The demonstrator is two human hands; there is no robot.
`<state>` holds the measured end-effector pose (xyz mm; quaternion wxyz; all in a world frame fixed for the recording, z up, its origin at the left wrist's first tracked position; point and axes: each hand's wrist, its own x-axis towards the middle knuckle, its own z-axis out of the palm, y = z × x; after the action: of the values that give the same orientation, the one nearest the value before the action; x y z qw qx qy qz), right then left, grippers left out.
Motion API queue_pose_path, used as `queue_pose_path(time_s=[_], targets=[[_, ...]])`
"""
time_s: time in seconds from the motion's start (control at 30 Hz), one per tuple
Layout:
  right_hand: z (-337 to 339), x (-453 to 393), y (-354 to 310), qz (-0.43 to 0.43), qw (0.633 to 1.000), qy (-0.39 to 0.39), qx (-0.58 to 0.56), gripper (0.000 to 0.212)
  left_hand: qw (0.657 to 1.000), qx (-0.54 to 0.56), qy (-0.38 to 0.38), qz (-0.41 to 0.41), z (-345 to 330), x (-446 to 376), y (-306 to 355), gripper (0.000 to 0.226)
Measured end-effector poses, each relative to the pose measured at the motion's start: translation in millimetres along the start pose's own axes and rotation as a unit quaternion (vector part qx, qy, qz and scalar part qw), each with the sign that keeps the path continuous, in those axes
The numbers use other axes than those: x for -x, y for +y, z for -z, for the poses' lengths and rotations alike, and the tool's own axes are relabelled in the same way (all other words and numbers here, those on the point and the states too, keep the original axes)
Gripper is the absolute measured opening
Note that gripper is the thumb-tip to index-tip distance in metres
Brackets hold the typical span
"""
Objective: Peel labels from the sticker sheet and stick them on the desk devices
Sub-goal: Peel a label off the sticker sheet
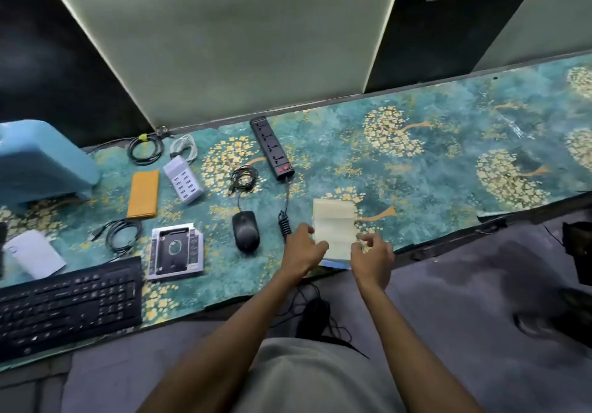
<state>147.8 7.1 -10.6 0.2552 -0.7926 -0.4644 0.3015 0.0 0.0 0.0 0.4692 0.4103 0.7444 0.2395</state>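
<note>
A pale cream sticker sheet [333, 224] lies near the desk's front edge. My left hand [303, 247] presses on its left edge. My right hand [371, 251] pinches at the sheet's right edge with thumb and fingertips; whether a label is lifted is too small to tell. To the left lie the devices: a black mouse [245, 231], a black power strip [272, 147], a white multi-port charger [183, 179], a silver drive caddy [175, 251] and a black keyboard [69, 305].
The desk is covered by a teal floral mat [432, 162]. An orange pouch [143, 194], coiled black cables [123, 235], a white device [33, 252] and a blue box [38, 164] sit at the left. Panels rise behind the desk.
</note>
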Motion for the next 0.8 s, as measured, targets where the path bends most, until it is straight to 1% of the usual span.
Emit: queue_pose_path(time_s=[0.07, 0.13, 0.2, 0.3, 0.43, 0.53, 0.63, 0.67, 0.73, 0.8], targets=[[2.6, -12.2, 4.0, -0.061, 0.997, -0.039, 0.02, 0.014, 0.999, -0.034, -0.018, 0.018, -7.9, -5.2, 7.9, 0.056], [0.7, -20.7, 8.1, -0.1, 0.992, -0.08, -0.013, 0.024, 0.998, -0.041, -0.026, 0.039, -13.0, -9.3, 12.1, 0.054], [-1.2, -27.5, 7.8, -0.112, 0.988, -0.093, -0.054, 0.03, 0.997, -0.029, -0.029, 0.059, -13.7, -16.0, 14.7, 0.053], [-4.7, -33.4, 3.2, -0.098, 0.985, -0.104, -0.097, 0.027, 0.997, -0.023, -0.041, 0.059, -7.7, -24.1, 19.3, 0.049], [-11.2, -39.9, -0.5, -0.057, 0.979, -0.102, -0.165, 0.019, 0.999, -0.009, -0.049, 0.022, 3.2, -30.7, 21.4, 0.047], [-13.1, -41.3, -1.1, -0.037, 0.967, -0.124, -0.222, 0.027, 0.998, 0.051, -0.028, -0.003, 14.0, -38.6, 23.8, 0.047], [-13.2, -34.0, -0.5, -0.063, 0.938, -0.154, -0.302, 0.053, 0.99, 0.14, 0.005, -0.027, 28.0, -46.4, 28.5, 0.046], [-14.0, -32.3, 2.7, -0.064, 0.931, -0.159, -0.322, 0.054, 0.983, 0.18, 0.013, -0.027, 33.4, -48.5, 31.8, 0.047], [-10.8, -25.1, 1.9, -0.065, 0.921, -0.176, -0.341, 0.046, 0.964, 0.265, 0.018, -0.017, 43.4, -52.9, 36.2, 0.057], [-9.3, -20.9, 2.8, -0.064, 0.915, -0.193, -0.35, 0.039, 0.952, 0.306, 0.009, -0.014, 46.8, -57.2, 35.1, 0.08]])
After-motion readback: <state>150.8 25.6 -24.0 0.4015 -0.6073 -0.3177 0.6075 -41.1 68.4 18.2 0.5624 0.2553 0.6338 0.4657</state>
